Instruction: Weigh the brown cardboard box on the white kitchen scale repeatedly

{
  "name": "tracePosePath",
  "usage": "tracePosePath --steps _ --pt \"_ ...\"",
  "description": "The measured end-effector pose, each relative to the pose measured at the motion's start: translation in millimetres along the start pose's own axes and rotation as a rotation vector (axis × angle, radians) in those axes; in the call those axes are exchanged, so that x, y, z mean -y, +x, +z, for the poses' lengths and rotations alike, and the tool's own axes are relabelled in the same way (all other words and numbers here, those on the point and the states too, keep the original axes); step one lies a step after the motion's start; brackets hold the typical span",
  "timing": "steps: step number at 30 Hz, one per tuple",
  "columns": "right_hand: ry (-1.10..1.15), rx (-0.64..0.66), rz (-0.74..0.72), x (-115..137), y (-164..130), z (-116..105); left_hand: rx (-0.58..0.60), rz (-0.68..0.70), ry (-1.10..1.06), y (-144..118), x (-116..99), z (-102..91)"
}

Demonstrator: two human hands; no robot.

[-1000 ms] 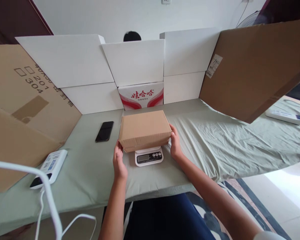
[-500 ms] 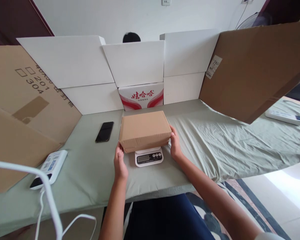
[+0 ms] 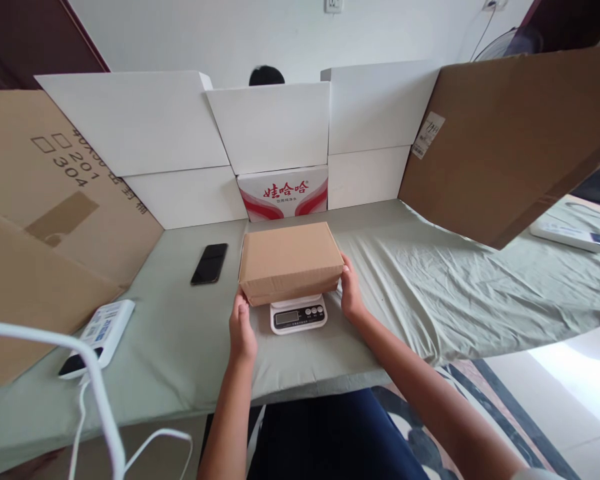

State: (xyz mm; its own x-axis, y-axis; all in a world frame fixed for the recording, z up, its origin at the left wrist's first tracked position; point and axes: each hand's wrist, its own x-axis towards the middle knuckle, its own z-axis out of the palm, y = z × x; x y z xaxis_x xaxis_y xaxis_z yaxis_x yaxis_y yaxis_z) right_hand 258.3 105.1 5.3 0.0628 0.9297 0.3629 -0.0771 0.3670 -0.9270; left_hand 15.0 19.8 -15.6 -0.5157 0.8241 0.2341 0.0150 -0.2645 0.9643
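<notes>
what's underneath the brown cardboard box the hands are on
A small white digital scale sits under the cardboard box, on the green cloth. Only its front strip with display and buttons shows; the box covers its platform. The left hand and right hand flank the box.

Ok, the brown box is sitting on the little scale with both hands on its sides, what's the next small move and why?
Probably let go: the left hand and right hand both touch the cardboard box resting on the scale, so their contact could skew the reading on its display.
</notes>
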Motion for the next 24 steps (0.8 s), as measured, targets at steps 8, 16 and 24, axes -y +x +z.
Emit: tracePosePath --steps 8,16,24 --pt "-0.004 0.009 -0.015 -1 0 1 0.011 0.007 0.013 0 3 -2.1" --pt "-0.009 0.031 -0.028 -8 -1 1 0.016 -0.028 -0.030 -1 -1 -1.6" --pt "0.030 0.032 -0.082 -7 1 -1 0.039 0.021 -0.047 1 -5 -1.0"
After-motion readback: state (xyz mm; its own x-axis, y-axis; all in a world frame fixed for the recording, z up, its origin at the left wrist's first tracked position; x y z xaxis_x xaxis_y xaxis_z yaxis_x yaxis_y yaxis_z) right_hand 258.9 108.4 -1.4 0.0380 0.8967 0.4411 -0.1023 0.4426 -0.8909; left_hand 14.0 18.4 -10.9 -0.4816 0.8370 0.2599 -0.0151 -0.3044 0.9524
